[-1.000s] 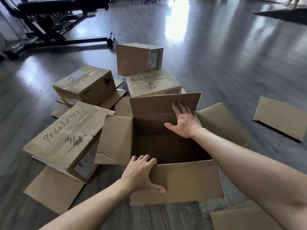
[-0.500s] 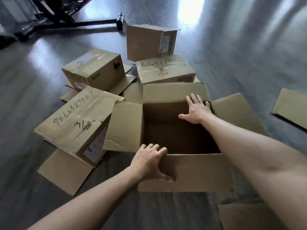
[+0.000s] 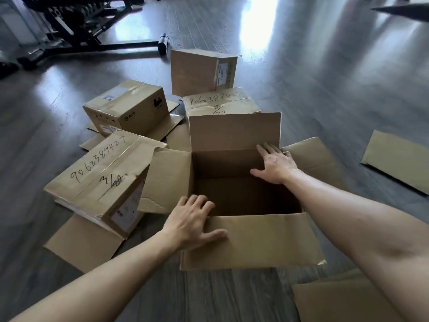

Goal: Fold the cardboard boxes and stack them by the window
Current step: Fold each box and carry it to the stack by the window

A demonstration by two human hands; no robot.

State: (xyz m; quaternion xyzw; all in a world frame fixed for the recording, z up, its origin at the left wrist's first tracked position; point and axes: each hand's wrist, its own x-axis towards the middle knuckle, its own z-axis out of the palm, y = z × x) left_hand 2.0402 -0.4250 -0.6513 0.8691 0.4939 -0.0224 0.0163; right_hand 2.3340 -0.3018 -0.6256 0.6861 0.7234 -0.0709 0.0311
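Observation:
An open cardboard box (image 3: 260, 242) stands on the floor in front of me with all its top flaps spread; the far flap stands upright. My left hand (image 3: 190, 219) grips the near rim at its left corner, fingers hooked over the edge into the box and thumb on the near flap. My right hand (image 3: 275, 163) presses with straight fingers against the inside of the far wall near the right corner. A box with handwritten numbers (image 3: 99, 173) lies tilted at the left, touching the open box's left flap.
Behind are a taped box (image 3: 125, 108), another numbered box (image 3: 220, 101) and an upright box (image 3: 197, 73). Flat cardboard sheets lie at the right (image 3: 399, 159) and at the bottom right (image 3: 336, 300). A black gym bench frame (image 3: 76, 31) stands at the far left.
My right hand slid right along the far wall to the corner. My left hand kept its place on the near rim. The far flap now stands more upright.

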